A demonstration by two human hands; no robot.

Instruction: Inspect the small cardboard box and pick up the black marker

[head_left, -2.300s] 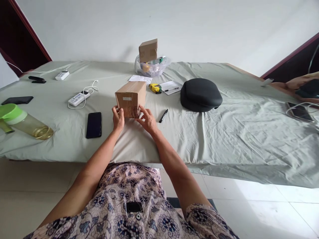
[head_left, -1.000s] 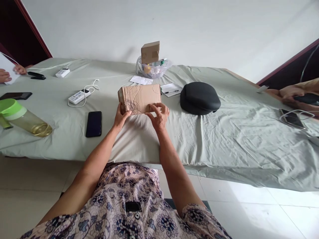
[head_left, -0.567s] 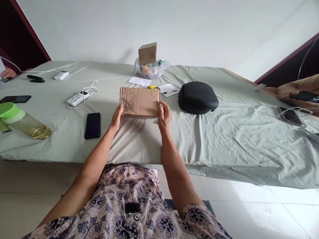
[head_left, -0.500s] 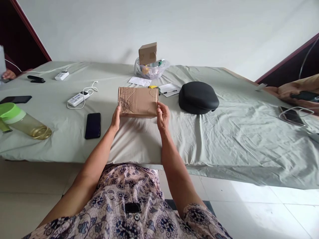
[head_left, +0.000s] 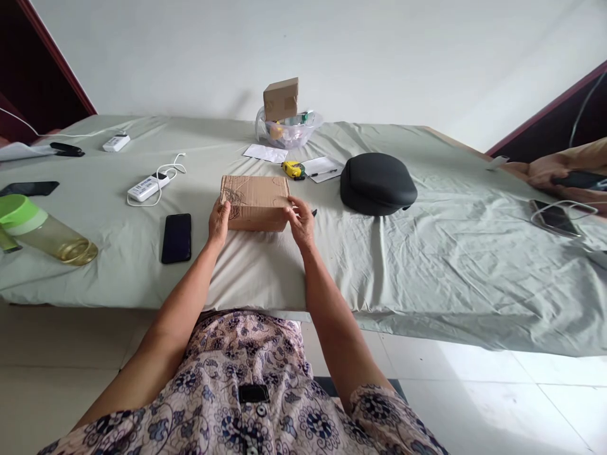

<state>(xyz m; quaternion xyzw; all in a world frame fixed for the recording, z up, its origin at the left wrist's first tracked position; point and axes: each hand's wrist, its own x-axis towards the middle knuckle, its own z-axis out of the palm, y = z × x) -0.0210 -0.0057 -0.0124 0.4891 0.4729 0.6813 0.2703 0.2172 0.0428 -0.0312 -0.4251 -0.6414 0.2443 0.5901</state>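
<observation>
A brown cardboard box (head_left: 255, 200) with scribbles on its left part lies on the grey-green sheet (head_left: 427, 240) in front of me. My left hand (head_left: 219, 222) grips its left end. My right hand (head_left: 298, 221) holds its right front corner with the fingers curled over the top edge. A black pen's tip (head_left: 313, 213) shows just right of my right hand; the rest of the pen is hidden.
A black phone (head_left: 176, 237) lies left of the box, a white power strip (head_left: 148, 186) behind it. A green-lidded bottle (head_left: 42, 231) lies far left. A black case (head_left: 378, 184), yellow tape measure (head_left: 292, 169), papers and a bowl with a small box (head_left: 281, 99) sit behind. Another person's hand (head_left: 550, 170) is far right.
The box was turned from standing end-on to lying lengthwise, lifted and tilted toward me, and now rests flat on the sheet, a little lower and to the left, both hands still on it.
</observation>
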